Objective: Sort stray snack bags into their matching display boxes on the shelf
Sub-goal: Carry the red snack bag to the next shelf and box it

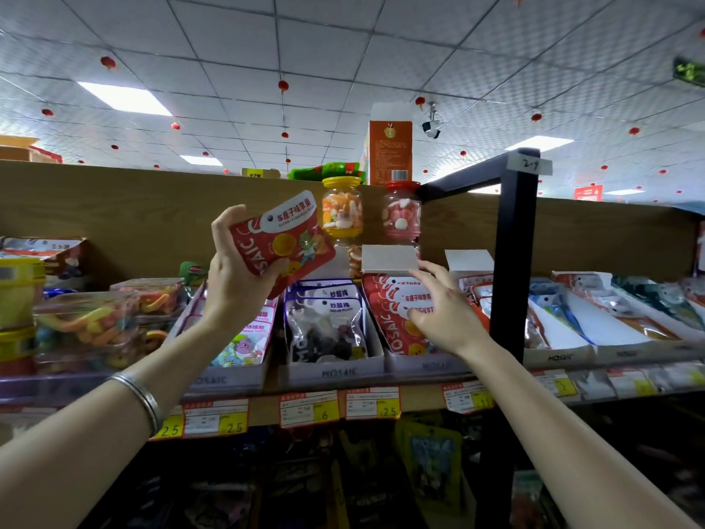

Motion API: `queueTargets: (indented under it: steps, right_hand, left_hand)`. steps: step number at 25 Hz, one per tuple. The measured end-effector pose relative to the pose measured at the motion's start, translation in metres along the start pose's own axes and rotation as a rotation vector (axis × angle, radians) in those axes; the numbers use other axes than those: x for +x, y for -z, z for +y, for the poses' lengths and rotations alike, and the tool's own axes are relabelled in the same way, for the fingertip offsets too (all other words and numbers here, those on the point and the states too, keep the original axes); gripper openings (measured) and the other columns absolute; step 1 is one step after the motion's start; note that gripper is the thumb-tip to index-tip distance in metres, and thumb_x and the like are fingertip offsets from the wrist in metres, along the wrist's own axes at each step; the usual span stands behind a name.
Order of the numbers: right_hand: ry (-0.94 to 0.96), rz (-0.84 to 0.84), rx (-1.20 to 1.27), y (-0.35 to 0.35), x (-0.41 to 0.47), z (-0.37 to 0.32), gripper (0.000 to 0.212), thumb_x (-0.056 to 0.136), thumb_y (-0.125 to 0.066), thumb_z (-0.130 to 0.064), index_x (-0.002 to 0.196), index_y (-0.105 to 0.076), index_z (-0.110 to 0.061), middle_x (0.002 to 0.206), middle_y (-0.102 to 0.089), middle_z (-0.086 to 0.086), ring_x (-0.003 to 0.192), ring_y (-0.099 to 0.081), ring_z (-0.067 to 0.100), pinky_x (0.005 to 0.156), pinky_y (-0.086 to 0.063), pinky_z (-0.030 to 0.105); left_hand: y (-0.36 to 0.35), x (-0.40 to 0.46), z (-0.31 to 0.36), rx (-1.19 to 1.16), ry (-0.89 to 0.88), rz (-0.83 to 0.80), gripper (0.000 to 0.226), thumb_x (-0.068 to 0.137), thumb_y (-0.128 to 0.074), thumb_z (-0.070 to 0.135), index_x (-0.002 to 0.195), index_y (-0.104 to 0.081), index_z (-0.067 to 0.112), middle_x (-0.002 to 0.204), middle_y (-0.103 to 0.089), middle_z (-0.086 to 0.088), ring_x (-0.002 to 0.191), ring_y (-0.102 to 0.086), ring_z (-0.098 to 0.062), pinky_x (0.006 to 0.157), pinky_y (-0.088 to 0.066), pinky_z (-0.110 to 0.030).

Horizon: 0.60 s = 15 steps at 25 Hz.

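Left hand clamped round red bag, raised and tilted at 11 o'clock above the purple box. Right hand, fingers straight and apart, resting on matching red bags in red box at 3 o'clock of purple box. Jars behind, at 12.

The scene is being viewed by a single head-worn camera, which is facing forward and tilted slightly upward at a shelf close in front. Much ceiling is being taken in, and both forearms are being seen from behind.
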State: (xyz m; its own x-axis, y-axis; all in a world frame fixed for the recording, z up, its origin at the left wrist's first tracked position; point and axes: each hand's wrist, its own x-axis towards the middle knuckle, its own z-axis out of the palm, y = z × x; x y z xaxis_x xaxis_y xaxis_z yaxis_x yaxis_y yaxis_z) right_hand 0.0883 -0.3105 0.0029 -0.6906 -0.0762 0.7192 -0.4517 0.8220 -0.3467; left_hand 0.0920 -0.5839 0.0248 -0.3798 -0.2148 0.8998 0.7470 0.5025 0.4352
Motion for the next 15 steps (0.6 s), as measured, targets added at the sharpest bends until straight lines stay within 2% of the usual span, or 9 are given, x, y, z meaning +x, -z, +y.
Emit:
queueTargets:
  steps: [2, 4, 7, 10, 12, 15]
  right_hand:
    - [0.126, 0.129, 0.016, 0.011, -0.011, 0.001, 0.047, 0.086, -0.059, -0.008, 0.131, -0.050, -0.011, 0.140, -0.043, 0.004, 0.130, -0.040, 0.018, 0.103, -0.043, 0.035]
    - [0.283, 0.299, -0.043, 0.024, -0.022, 0.004, 0.034, 0.083, -0.058, -0.001, 0.116, -0.061, -0.007, 0.123, -0.058, 0.008, 0.116, -0.053, 0.019, 0.096, -0.047, 0.031]
    - [0.407, 0.480, -0.076, 0.046, -0.030, 0.020, 0.024, 0.080, -0.054, 0.002, 0.098, -0.068, -0.003, 0.102, -0.066, 0.010, 0.101, -0.058, 0.019, 0.091, -0.041, 0.016]
    - [0.417, 0.546, -0.033, 0.066, -0.031, 0.038, 0.022, 0.081, -0.048, -0.002, 0.089, -0.068, -0.002, 0.094, -0.066, 0.011, 0.095, -0.056, 0.017, 0.089, -0.037, 0.009]
    - [0.422, 0.560, -0.013, 0.074, -0.032, 0.049, 0.020, 0.080, -0.049, 0.000, 0.086, -0.068, -0.003, 0.092, -0.065, 0.009, 0.094, -0.054, 0.013, 0.089, -0.035, 0.008]
    - [0.441, 0.539, 0.018, 0.080, -0.032, 0.061, 0.020, 0.079, -0.049, 0.001, 0.083, -0.068, -0.004, 0.091, -0.064, 0.008, 0.092, -0.054, 0.014, 0.088, -0.038, 0.013]
  left_hand:
    - [-0.014, -0.004, 0.017, -0.048, -0.013, -0.028, 0.080, 0.073, -0.079, 0.005, 0.135, -0.030, 0.015, 0.113, -0.047, 0.010, 0.095, -0.052, -0.001, 0.072, -0.043, -0.001]
    - [-0.033, -0.010, 0.031, -0.079, -0.037, -0.113, 0.082, 0.071, -0.080, 0.004, 0.135, -0.029, 0.013, 0.108, -0.046, 0.020, 0.090, -0.053, 0.011, 0.071, -0.042, 0.001]
    - [-0.064, -0.019, 0.048, -0.078, -0.026, -0.333, 0.088, 0.073, -0.080, 0.008, 0.139, -0.023, 0.019, 0.108, -0.047, 0.016, 0.096, -0.056, 0.000, 0.074, -0.051, -0.012]
    - [-0.090, -0.028, 0.059, -0.069, -0.009, -0.475, 0.087, 0.076, -0.078, 0.011, 0.137, -0.020, 0.028, 0.110, -0.048, 0.017, 0.093, -0.056, 0.003, 0.064, -0.052, -0.009]
    - [-0.103, -0.034, 0.065, -0.070, 0.014, -0.543, 0.082, 0.078, -0.076, 0.013, 0.133, -0.021, 0.037, 0.114, -0.048, 0.011, 0.094, -0.058, -0.002, 0.062, -0.054, -0.011]
    - [-0.118, -0.041, 0.071, 0.004, 0.029, -0.626, 0.073, 0.080, -0.074, 0.013, 0.133, -0.028, 0.035, 0.119, -0.044, 0.008, 0.102, -0.056, -0.008, 0.063, -0.056, -0.017]
